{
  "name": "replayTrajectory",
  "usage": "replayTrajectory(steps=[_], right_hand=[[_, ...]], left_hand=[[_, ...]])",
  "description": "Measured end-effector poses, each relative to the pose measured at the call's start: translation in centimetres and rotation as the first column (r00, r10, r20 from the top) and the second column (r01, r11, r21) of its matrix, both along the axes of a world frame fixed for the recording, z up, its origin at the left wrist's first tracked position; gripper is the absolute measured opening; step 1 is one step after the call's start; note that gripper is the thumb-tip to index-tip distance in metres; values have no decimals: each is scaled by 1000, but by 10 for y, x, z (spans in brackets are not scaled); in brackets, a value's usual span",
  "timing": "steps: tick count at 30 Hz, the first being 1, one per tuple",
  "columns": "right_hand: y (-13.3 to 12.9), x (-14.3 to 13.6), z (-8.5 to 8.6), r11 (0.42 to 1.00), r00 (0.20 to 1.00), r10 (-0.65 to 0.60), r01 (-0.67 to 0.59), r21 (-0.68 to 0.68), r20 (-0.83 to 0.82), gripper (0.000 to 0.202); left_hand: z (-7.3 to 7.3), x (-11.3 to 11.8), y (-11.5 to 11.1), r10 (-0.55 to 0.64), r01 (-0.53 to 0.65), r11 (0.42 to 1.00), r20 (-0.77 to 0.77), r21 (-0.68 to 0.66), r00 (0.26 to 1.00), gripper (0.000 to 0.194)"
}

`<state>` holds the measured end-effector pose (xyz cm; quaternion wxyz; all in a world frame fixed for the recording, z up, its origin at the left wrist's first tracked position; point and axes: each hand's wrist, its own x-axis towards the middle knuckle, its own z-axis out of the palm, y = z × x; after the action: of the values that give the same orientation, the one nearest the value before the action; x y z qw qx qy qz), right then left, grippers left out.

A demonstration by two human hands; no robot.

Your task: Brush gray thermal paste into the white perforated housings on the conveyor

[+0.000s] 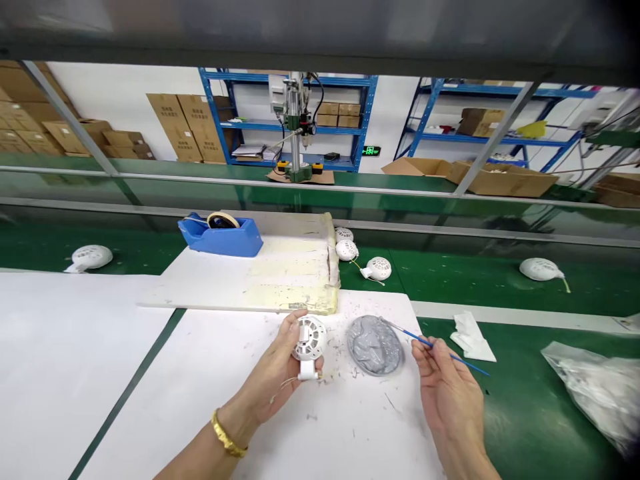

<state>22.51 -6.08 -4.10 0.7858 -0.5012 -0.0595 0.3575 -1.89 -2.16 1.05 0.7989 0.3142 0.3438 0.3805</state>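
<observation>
My left hand (pixel 275 373) holds a round white slotted housing (pixel 311 339) with a short stem at its lower end and thin wires hanging from it. In my right hand (pixel 447 387) a thin blue brush (pixel 417 339) is pinched between thumb and fingers. Its tip rests at the upper rim of a round dish of grey paste (pixel 375 345), which lies on the white sheet (pixel 350 427) between my hands. Beyond the dish, a similar white housing (pixel 379 269) lies on the green surface, with two more behind it.
A blue tape dispenser (pixel 225 238) sits on a white board (pixel 280 267). Further white housings lie far left (pixel 91 257) and right (pixel 541 269). A crumpled tissue (pixel 471 337) and a clear plastic bag (pixel 600 387) are at the right. A metal rail (pixel 320 189) crosses behind.
</observation>
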Motion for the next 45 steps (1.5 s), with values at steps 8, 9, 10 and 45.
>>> replayTrajectory(steps=[8,9,10,45], right_hand=[[-6,2,4,999,996,-14,11,-36,-88,26],[-6,2,4,999,995,-17,13,-42,-97,25],[-6,2,5,999,995,-17,12,-45,-103,24],[-34,-47,31,987,850,134,-162,12,509,21]], left_hand=[[2,11,-4,-43,42,999,-2,-33,999,34],[1,12,-4,-38,38,999,-17,-27,999,35],[1,13,-3,-33,33,999,-33,-21,999,35],[10,29,-15,-260,278,943,-115,186,959,67]])
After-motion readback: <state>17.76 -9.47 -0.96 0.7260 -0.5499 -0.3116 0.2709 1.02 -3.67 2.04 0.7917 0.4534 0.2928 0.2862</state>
